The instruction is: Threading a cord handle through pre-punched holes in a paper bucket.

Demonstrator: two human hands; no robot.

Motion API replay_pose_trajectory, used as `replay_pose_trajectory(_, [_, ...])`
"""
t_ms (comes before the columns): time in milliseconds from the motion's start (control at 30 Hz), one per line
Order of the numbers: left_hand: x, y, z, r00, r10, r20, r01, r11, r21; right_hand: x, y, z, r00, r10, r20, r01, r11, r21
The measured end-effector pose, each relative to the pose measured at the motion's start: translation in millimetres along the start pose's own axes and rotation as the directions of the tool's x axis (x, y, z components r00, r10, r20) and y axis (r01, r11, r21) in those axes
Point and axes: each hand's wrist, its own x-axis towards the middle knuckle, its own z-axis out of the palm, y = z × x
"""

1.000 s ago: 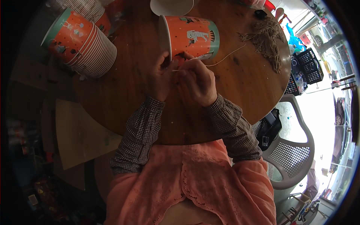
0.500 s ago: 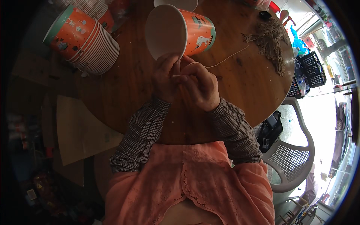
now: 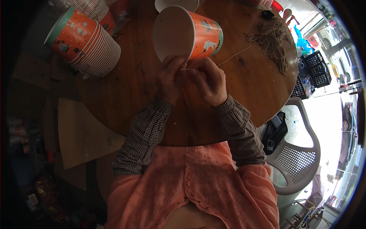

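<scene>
An orange and green paper bucket (image 3: 204, 37) lies on its side on the round wooden table, its white open mouth facing left. My left hand (image 3: 169, 81) is closed in a pinch at the bucket's lower rim, with a short bit of string (image 3: 184, 69) showing at its fingertips. Close beside it, my right hand (image 3: 212, 81) is closed too, thumb and fingers bent round the string. From behind the right hand a thin beige string (image 3: 235, 54) runs across the table toward a tangled bundle of strings (image 3: 275, 40). The fingertips partly hide the string's end.
A tall nested stack of matching paper buckets (image 3: 89, 44) leans at the left. Another white-mouthed bucket (image 3: 176, 4) is at the far edge. A small black object (image 3: 267, 15) sits by the string bundle. A grey plastic chair (image 3: 299, 160) and black crates (image 3: 317, 69) stand to the right.
The bucket has shifted slightly to the right. My right hand has moved a little up and right, opening a small gap between the hands with string showing in it.
</scene>
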Motion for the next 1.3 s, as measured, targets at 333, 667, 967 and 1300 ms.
replay_pose_trajectory(333, [1.4,2.5,3.7,0.901,-0.432,-0.040,0.404,0.869,-0.286,6.0,20.8,11.9,0.958,0.129,-0.257,-0.118,0.991,0.059])
replay_pose_trajectory(667, [5.3,13.7,-1.3,0.954,-0.300,0.013,0.298,0.938,-0.177,4.1,2.3,11.7,0.988,-0.056,-0.146,0.029,0.983,-0.184])
replay_pose_trajectory(967, [9.7,25.4,-4.8,0.930,-0.350,0.110,0.365,0.911,-0.190,8.2,9.8,8.4,0.948,-0.284,-0.143,0.213,0.901,-0.378])
replay_pose_trajectory(1300, [2.6,15.7,0.9,0.923,-0.360,0.137,0.383,0.895,-0.229,5.5,10.4,10.3,0.960,-0.069,-0.271,-0.006,0.964,-0.266])
